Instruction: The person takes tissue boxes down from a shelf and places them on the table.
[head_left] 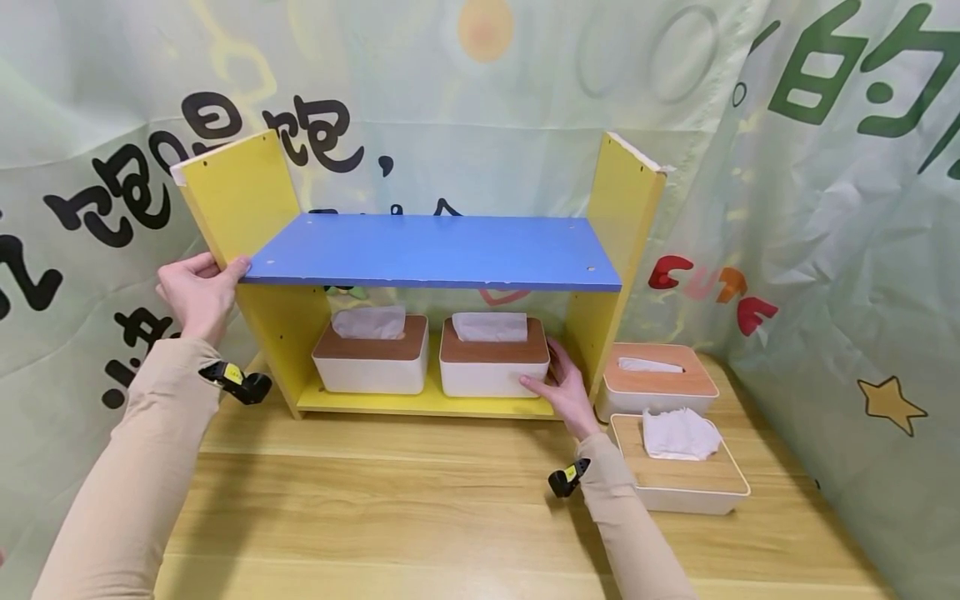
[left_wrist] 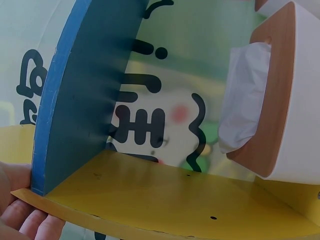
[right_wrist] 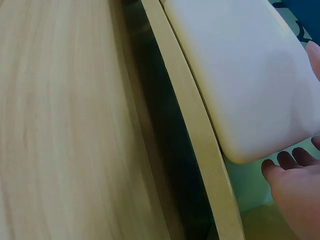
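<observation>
Beige sleeves (head_left: 123, 479) stretched forward, left fingers (left_wrist: 34, 222) gripping the shelf unit (head_left: 247, 187), right fingers (head_left: 558, 360), grip unclear, at the tissue box (head_left: 491, 377) nearest the lower shelf's (head_left: 434, 385) right edge, seemingly positioning it, a careful let-go wanted next!

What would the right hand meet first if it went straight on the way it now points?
Most likely the right-hand tissue box on the lower shelf: the right hand is close by its right end. Whether the fingers already touch is hard to tell; depth is unclear.
</observation>
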